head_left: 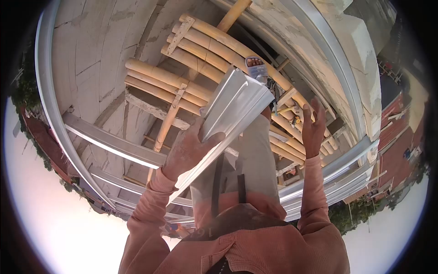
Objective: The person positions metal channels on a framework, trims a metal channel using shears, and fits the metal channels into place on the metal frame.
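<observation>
A long silvery metal channel [235, 102] slants in front of my body, its near end passing under my left forearm. My left hand [191, 144] is wrapped around its side, thumb lying across the metal. Raised off to the right, my right hand [314, 130] has its fingers apart and holds nothing. It hangs over bamboo poles [214, 48] lashed side by side as a platform. A sandalled foot [256, 68] stands on those poles, just past the channel's far end.
Fixed metal beams [114, 141] cross at left and right, and a curved metal rail [48, 91] runs along the left. A block wall [96, 50] rises behind. Small yellow items [289, 111] lie on the bamboo. Beyond the edges, rooftops [388, 141] appear far below.
</observation>
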A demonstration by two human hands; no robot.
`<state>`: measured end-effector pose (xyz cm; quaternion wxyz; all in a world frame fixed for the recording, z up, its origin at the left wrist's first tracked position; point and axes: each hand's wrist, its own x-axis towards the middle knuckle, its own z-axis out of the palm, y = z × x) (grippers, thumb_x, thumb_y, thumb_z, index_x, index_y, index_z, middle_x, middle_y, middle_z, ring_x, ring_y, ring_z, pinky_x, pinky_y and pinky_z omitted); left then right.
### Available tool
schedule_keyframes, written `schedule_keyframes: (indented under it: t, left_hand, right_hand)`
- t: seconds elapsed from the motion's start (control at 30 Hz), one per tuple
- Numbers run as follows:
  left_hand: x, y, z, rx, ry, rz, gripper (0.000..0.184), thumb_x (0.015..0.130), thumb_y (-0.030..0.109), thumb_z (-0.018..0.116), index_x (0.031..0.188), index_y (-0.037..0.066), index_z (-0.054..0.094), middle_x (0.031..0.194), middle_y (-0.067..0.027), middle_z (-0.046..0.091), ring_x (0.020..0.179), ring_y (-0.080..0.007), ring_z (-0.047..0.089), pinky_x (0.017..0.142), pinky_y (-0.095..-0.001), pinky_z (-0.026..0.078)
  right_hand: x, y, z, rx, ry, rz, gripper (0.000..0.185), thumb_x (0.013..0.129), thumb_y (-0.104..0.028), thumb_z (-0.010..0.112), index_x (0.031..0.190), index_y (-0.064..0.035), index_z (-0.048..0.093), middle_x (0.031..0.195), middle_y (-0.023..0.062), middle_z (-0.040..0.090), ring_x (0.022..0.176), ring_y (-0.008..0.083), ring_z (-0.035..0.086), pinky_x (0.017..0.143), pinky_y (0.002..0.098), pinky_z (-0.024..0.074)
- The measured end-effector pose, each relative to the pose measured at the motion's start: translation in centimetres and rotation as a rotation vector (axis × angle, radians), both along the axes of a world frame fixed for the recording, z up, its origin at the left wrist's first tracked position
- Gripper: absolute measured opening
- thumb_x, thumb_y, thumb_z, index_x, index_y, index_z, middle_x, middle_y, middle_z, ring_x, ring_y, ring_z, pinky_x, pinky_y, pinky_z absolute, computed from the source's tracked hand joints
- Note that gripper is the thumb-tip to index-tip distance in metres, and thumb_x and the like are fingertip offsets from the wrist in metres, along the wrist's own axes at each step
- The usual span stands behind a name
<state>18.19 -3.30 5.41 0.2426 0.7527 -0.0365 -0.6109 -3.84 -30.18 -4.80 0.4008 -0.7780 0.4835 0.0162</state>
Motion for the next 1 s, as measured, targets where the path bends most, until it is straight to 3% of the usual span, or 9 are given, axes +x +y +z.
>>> schedule_keyframes:
  t: [0.03,0.23,0.37,0.53,0.6,0.73,0.87,0.93,1.0]
  left_hand:
    - [-0.8,0.3,0.1,-0.055,-0.029,0.090,0.089,0.087,0.067,0.067,0.131,-0.009,0.054,0.102,-0.0263,0.069,0.096,-0.0323,0.069,0.089,-0.0428,0.051]
    - [-4.9,0.2,-0.8,-0.057,-0.261,-0.023,0.063,0.090,0.045,0.068,0.126,-0.005,0.054,0.097,-0.0271,0.070,0.091,-0.0456,0.070,0.082,-0.0516,0.055]
    - [-9.6,-0.9,0.4,-0.045,-0.410,0.017,0.059,0.092,0.042,0.067,0.130,0.000,0.050,0.098,-0.0227,0.070,0.090,-0.0429,0.071,0.081,-0.0538,0.055]
    - [-15.1,-4.5,-0.3,0.074,-0.660,0.115,0.043,0.084,0.027,0.068,0.120,0.006,0.060,0.087,-0.0122,0.070,0.080,-0.0271,0.069,0.074,-0.0472,0.050]
    - [-17.4,-7.7,-3.5,0.141,-0.801,0.280,0.032,0.087,0.017,0.061,0.114,0.000,0.065,0.086,-0.0143,0.073,0.082,-0.0317,0.072,0.074,-0.0538,0.049]
    - [-18.3,-6.1,1.7,-0.065,-0.714,0.378,0.069,0.076,0.036,0.081,0.129,-0.003,0.059,0.127,-0.0229,0.059,0.120,-0.0390,0.060,0.101,-0.0502,0.048]
    - [-18.5,1.1,9.2,-0.733,-0.871,0.795,0.048,0.091,0.023,0.073,0.130,0.001,0.058,0.138,-0.0176,0.054,0.128,-0.0338,0.055,0.110,-0.0436,0.044]
    - [-20.6,6.7,13.9,-0.674,-0.893,1.027,0.037,0.097,0.020,0.066,0.129,0.003,0.059,0.141,-0.0176,0.053,0.131,-0.0355,0.053,0.111,-0.0449,0.043]
    - [-25.5,11.7,14.7,0.037,-1.016,1.334,0.042,0.101,0.027,0.062,0.136,0.004,0.055,0.140,-0.0184,0.054,0.133,-0.0360,0.051,0.113,-0.0436,0.041]
  right_hand:
    - [3.5,-0.8,6.1,-0.039,-0.061,0.134,0.046,0.099,-0.028,0.065,0.135,0.0004,0.057,0.130,0.0220,0.061,0.124,0.0361,0.059,0.105,0.0439,0.0456]
    - [22.7,2.9,23.3,-0.057,-0.367,1.350,0.044,0.097,-0.027,0.066,0.131,-0.0003,0.059,0.128,0.0217,0.062,0.122,0.0386,0.058,0.102,0.0472,0.0471]
    - [30.6,12.9,15.0,0.174,0.635,2.089,0.081,0.095,-0.071,0.045,0.137,-0.0035,0.059,0.143,0.0206,0.055,0.130,0.0392,0.053,0.108,0.0514,0.0410]
    - [24.3,20.1,7.2,0.529,1.320,2.249,0.122,0.074,-0.097,0.040,0.152,-0.0035,0.046,0.160,0.0216,0.036,0.151,0.0357,0.030,0.120,0.0493,0.0246]
    - [20.4,17.6,1.6,0.971,1.707,1.417,0.083,0.085,-0.068,0.069,0.144,-0.0106,0.054,0.141,0.0118,0.059,0.127,0.0241,0.057,0.108,0.0440,0.0443]
    - [18.4,17.2,1.4,1.013,1.660,1.601,0.073,0.081,-0.041,0.084,0.136,-0.0028,0.055,0.118,0.0109,0.069,0.104,0.0209,0.067,0.091,0.0360,0.0543]
    - [17.6,17.0,2.6,0.987,1.528,1.745,0.075,0.078,-0.035,0.087,0.138,-0.0033,0.055,0.115,0.0090,0.069,0.105,0.0208,0.065,0.091,0.0368,0.0526]
    - [17.6,17.4,4.9,1.030,1.240,1.831,0.075,0.077,-0.034,0.088,0.137,-0.0034,0.056,0.115,0.0090,0.069,0.105,0.0215,0.064,0.093,0.0375,0.0512]
    - [17.8,17.6,5.8,1.004,1.222,1.894,0.081,0.076,-0.035,0.088,0.141,-0.0038,0.053,0.121,0.0098,0.067,0.110,0.0225,0.062,0.098,0.0372,0.0480]
